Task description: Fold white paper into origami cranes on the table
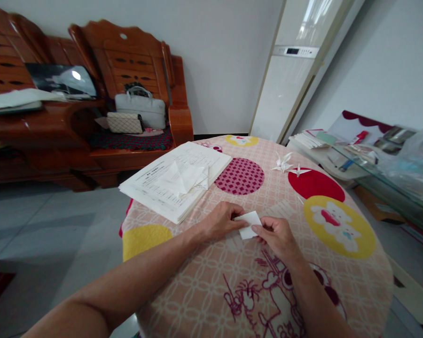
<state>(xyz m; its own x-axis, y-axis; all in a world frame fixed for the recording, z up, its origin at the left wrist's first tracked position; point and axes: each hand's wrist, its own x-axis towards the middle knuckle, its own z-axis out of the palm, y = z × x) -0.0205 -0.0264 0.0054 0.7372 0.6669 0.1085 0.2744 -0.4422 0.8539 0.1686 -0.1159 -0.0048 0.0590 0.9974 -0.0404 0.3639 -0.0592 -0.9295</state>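
Two hands meet at one small white paper (250, 224), low over the near half of the round table's cloth (193, 291). The left hand (225, 220) pinches its left side, thumb on top; the right hand (277, 234) grips the opposite edge between thumb and curled fingers. The step looks like folding or creasing (how many layers there are, I cannot tell). I'd judge the next move calls for matched edges, one hand steadying while the other presses along the crease. Beyond lie a paper stack (169, 206) to the left and two folded figures, one spiky (282, 162), one smaller (299, 172), to the right.
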